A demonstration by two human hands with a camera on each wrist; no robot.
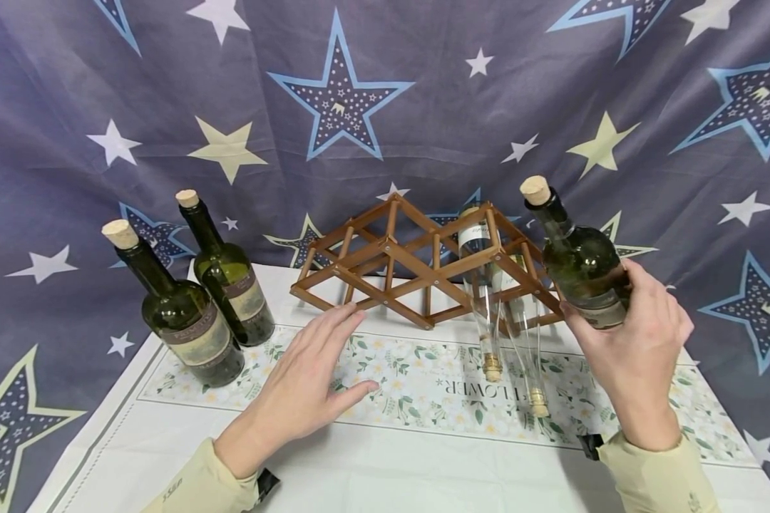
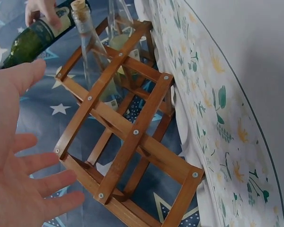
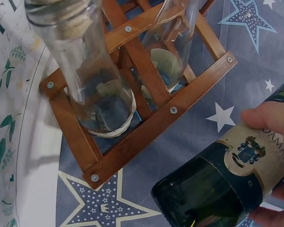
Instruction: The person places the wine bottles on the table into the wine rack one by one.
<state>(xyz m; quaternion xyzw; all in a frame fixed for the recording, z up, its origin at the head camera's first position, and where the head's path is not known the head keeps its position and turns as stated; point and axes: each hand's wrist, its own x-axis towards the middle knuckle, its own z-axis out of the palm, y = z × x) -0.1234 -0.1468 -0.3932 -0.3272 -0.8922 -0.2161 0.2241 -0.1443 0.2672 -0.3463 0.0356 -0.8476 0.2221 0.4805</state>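
Note:
My right hand [image 1: 648, 349] grips the body of a dark green wine bottle [image 1: 580, 260], tilted with its cork up and to the left. It is beside the right end of a brown wooden lattice wine rack [image 1: 388, 246]. A cream and dark green label [image 3: 251, 149] shows on this bottle in the right wrist view. Two clear glass bottles [image 1: 486, 306] [image 1: 527, 342] lie in the rack's right part, corked necks pointing towards me. My left hand [image 1: 301, 374] holds nothing; its fingers are spread, fingertips close to the rack's front left. Whether they touch it I cannot tell.
Two corked green wine bottles [image 1: 192, 331] [image 1: 237, 296] stand upright on the left of the table. A floral runner [image 1: 398, 385] lies across the white tablecloth [image 1: 411, 463]. Behind the rack hangs a dark star-patterned cloth [image 1: 423, 135].

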